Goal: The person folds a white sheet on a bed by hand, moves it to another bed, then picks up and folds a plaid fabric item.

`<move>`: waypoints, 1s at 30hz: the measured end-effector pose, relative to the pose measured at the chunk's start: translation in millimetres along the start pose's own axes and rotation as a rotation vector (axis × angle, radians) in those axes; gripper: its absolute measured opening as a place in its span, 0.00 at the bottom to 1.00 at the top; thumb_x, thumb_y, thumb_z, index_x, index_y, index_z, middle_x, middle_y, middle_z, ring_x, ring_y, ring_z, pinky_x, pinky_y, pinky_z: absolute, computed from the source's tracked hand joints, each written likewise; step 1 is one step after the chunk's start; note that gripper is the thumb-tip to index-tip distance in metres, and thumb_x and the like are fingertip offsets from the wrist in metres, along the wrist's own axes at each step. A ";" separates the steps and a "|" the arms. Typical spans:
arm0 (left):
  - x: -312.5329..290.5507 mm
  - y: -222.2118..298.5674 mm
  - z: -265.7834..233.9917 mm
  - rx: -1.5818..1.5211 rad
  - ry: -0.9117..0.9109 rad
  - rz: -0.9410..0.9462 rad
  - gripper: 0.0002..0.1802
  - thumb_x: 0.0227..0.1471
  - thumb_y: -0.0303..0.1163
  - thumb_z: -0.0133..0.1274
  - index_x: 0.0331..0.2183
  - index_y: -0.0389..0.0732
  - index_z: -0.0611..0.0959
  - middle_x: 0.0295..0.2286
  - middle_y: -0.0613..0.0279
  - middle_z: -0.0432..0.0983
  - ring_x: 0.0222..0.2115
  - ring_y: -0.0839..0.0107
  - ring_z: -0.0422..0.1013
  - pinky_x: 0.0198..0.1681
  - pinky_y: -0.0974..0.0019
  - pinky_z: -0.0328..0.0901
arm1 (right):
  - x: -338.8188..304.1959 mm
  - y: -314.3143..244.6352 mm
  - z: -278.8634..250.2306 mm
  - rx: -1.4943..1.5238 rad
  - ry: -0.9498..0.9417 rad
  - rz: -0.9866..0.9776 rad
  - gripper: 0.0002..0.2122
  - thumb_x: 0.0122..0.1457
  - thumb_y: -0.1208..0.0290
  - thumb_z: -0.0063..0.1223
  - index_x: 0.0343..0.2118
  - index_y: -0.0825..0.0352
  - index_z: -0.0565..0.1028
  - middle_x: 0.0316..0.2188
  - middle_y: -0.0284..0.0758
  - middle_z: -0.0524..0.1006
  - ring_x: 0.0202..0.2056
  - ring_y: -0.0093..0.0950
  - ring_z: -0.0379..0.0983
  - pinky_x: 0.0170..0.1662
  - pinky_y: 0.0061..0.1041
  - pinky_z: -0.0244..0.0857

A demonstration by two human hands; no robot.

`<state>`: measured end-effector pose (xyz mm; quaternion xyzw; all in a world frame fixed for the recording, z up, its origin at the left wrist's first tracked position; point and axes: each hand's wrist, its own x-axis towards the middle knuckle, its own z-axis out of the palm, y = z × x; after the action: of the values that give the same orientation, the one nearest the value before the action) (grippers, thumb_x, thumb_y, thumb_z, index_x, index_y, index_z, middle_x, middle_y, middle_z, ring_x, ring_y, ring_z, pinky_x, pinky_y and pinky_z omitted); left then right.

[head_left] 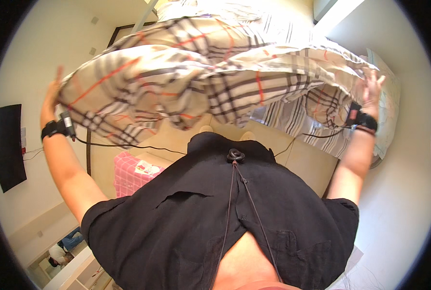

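A beige plaid duvet with black and red lines is raised in front of me, stretched wide between my arms and billowing. At its left edge, my left hand is closed on the cloth; motion blurs the fingers. My right hand grips the opposite edge, with some fingertips sticking out past the fabric. The duvet's lower edge hangs in folds, and part of a striped bed sheet shows beneath it. Both arms are spread far apart.
Black bands with cables circle both wrists. A pink checked cloth lies over something low at the left. A pale patterned pillow or pad is by the right wall. A black panel hangs on the left wall.
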<state>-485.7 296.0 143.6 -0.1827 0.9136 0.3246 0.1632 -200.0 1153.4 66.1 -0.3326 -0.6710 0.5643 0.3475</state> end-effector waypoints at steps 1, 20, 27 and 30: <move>-44.7 41.4 62.8 0.090 -0.135 0.103 0.42 0.35 0.70 0.39 0.26 0.35 0.77 0.18 0.65 0.67 0.18 0.74 0.62 0.21 0.67 0.59 | -39.5 10.8 18.8 0.047 -0.101 0.050 0.25 0.52 0.69 0.44 0.50 0.64 0.46 0.37 0.37 0.66 0.34 0.25 0.65 0.34 0.25 0.63; -140.0 148.2 33.3 -1.030 -0.706 0.766 0.17 0.52 0.39 0.40 0.35 0.36 0.74 0.31 0.61 0.73 0.31 0.73 0.69 0.35 0.71 0.63 | -359.5 15.9 260.1 -0.799 -0.198 -0.435 0.22 0.41 0.67 0.53 0.42 0.61 0.63 0.44 0.34 0.63 0.47 0.32 0.57 0.47 0.44 0.47; -25.3 150.2 -28.3 -1.169 -0.700 0.852 0.17 0.51 0.38 0.40 0.36 0.35 0.73 0.35 0.59 0.71 0.36 0.67 0.67 0.42 0.66 0.60 | -243.8 -61.9 148.9 -0.739 -0.136 -0.666 0.08 0.47 0.69 0.47 0.29 0.65 0.74 0.23 0.40 0.73 0.26 0.36 0.70 0.29 0.30 0.63; -108.4 172.7 15.6 -1.091 -0.360 0.875 0.17 0.52 0.41 0.37 0.35 0.39 0.73 0.23 0.62 0.72 0.24 0.74 0.68 0.28 0.71 0.66 | -231.3 -123.2 121.1 -0.788 0.003 -0.457 0.09 0.50 0.67 0.47 0.30 0.67 0.74 0.23 0.44 0.73 0.25 0.35 0.70 0.30 0.25 0.62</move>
<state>-463.5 455.6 269.5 0.2010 0.5695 0.7954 0.0518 -184.4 878.3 152.1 -0.2836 -0.8902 0.1742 0.3111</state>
